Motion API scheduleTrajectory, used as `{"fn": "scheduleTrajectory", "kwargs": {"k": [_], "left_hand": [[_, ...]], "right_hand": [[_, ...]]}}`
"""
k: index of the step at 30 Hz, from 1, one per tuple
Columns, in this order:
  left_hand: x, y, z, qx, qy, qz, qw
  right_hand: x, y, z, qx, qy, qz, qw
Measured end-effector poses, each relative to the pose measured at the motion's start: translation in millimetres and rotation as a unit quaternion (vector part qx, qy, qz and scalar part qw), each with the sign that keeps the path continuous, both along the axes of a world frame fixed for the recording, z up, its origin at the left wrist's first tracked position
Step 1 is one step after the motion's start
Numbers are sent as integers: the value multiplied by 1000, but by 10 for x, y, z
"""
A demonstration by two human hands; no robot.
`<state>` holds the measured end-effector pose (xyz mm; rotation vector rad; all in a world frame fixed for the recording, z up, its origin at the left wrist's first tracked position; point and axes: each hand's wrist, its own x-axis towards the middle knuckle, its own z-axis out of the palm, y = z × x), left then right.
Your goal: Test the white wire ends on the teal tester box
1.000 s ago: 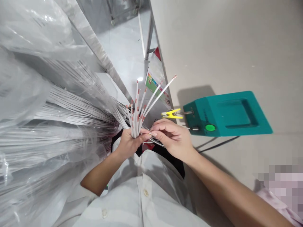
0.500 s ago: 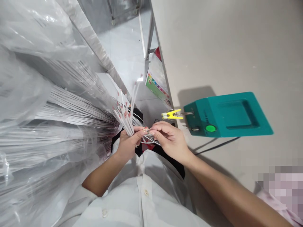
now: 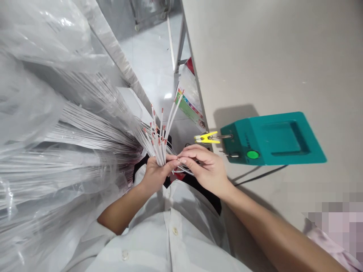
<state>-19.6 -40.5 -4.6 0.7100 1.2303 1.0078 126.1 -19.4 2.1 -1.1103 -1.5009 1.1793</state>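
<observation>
A person in a pale buttoned shirt (image 3: 159, 241) is working beside the left edge of a desk (image 3: 269, 60). The left hand (image 3: 155, 173) is grasping a bunch of white wires (image 3: 160, 151), thumb and fingers wrapping around it; the reddish tips are fanning upward, clear of the desk's left edge. The right hand (image 3: 208, 166) is bringing its thumb and forefinger together at the left thumb's tip; whether they are gripping a wire end there is too small to tell. To the left, larger wire bundles (image 3: 90, 124) are lying partly under clear plastic sheeting (image 3: 42, 30). On the desk, near its left edge, a teal device (image 3: 280, 132) with a green button (image 3: 252, 154) is sitting, its yellow clip (image 3: 210, 136) sticking out across that edge. Beyond, below the same edge, a colourful printed package (image 3: 190, 109) is showing; farther off, a wheeled frame (image 3: 150, 19) is standing on the floor (image 3: 153, 53).
</observation>
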Motion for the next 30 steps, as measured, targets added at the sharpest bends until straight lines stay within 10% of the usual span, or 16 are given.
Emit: {"fn": "scheduleTrajectory", "kwargs": {"k": [15, 26, 30], "left_hand": [[-60, 32, -6, -43, -79, -21, 996], [-3, 28, -12, -32, -88, -25, 995], [11, 14, -47, -34, -60, -15, 998]], "right_hand": [[-6, 48, -49, -218, 202, 71, 952], [-24, 24, -2, -183, 158, 63, 968], [-40, -11, -25, -45, 1, 8, 999]]}}
